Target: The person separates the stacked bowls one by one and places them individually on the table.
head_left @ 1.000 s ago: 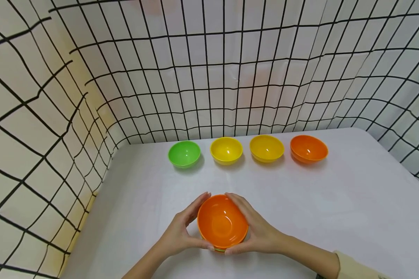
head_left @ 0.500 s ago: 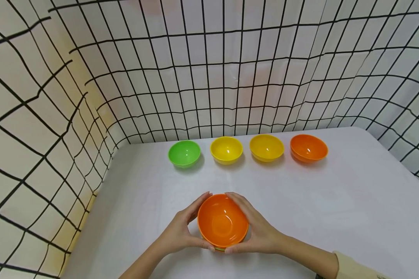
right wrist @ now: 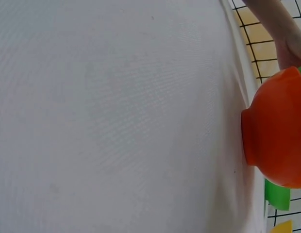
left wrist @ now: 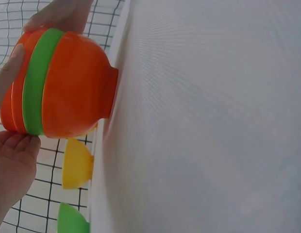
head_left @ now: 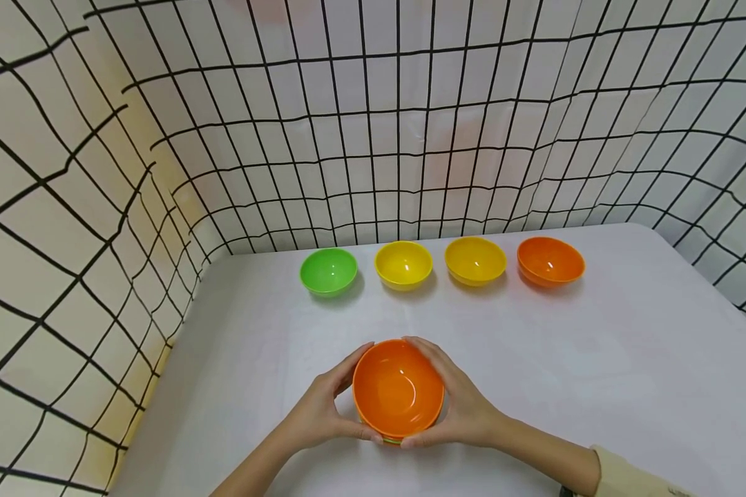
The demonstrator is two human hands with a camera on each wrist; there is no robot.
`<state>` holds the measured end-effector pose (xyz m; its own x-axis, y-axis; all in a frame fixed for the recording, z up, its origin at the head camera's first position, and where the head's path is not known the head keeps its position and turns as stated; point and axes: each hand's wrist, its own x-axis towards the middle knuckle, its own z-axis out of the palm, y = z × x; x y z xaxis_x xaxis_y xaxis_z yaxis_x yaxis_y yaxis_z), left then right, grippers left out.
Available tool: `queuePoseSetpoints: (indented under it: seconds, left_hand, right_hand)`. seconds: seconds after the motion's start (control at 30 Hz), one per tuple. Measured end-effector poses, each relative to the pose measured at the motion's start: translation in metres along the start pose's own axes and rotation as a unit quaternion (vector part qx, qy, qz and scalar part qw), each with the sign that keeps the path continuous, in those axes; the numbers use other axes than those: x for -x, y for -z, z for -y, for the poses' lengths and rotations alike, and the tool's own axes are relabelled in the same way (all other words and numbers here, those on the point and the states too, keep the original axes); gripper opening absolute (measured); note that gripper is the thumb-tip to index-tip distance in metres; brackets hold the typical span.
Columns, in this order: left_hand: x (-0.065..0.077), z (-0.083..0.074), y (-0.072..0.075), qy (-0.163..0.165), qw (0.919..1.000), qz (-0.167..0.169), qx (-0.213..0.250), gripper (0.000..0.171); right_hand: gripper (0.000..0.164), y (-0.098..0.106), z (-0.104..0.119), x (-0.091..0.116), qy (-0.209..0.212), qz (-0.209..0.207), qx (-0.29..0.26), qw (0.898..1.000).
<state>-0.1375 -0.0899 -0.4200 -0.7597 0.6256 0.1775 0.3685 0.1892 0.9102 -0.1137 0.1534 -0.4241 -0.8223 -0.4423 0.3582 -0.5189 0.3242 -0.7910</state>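
Note:
Near the front of the white table, an orange bowl (head_left: pixel 398 390) sits uppermost in a nested stack. The left wrist view shows a green bowl (left wrist: pixel 38 82) lower in the stack and another orange bowl (left wrist: pixel 77 87) at the bottom, its foot on the table. My left hand (head_left: pixel 320 414) grips the stack's left side near the rims, thumb at the front. My right hand (head_left: pixel 466 411) holds the right side the same way. How many orange bowls lie above the green one is hard to tell.
Along the back of the table (head_left: pixel 597 345) stand a green bowl (head_left: pixel 329 273), a yellow bowl (head_left: pixel 403 266), a darker yellow bowl (head_left: pixel 475 261) and an orange bowl (head_left: pixel 550 262), spaced apart. White walls with a black grid (head_left: pixel 398 138) rise behind and at both sides.
The top orange bowl has shifted slightly up in the head view, and the shine inside it has changed. Both hands have kept their hold; the back row stands as before.

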Motion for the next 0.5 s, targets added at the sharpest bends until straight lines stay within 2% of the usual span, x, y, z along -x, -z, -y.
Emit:
queuePoseSetpoints:
  seconds: [0.1,0.23,0.37,0.5]
  left_hand:
    - [-0.001,0.0,0.0,-0.009,0.9999,0.0,0.007,0.1]
    - [-0.002,0.001,-0.001,-0.012,0.9999,-0.002,0.012,0.1]
    - [-0.002,0.003,-0.002,-0.021,0.9997,-0.008,0.004,0.102]
    - [-0.003,0.004,0.0,-0.036,0.9992,-0.007,-0.014,0.101]
  right_hand:
    - [0.112,0.004,0.002,-0.001,0.006,-0.003,-0.004,1.0]
    - [0.11,0.009,0.006,-0.002,0.007,-0.012,-0.04,0.999]
    - [0.11,0.017,0.008,-0.002,0.009,-0.022,-0.086,0.996]
    - [0.112,0.027,0.009,0.0,0.002,-0.032,-0.104,0.994]
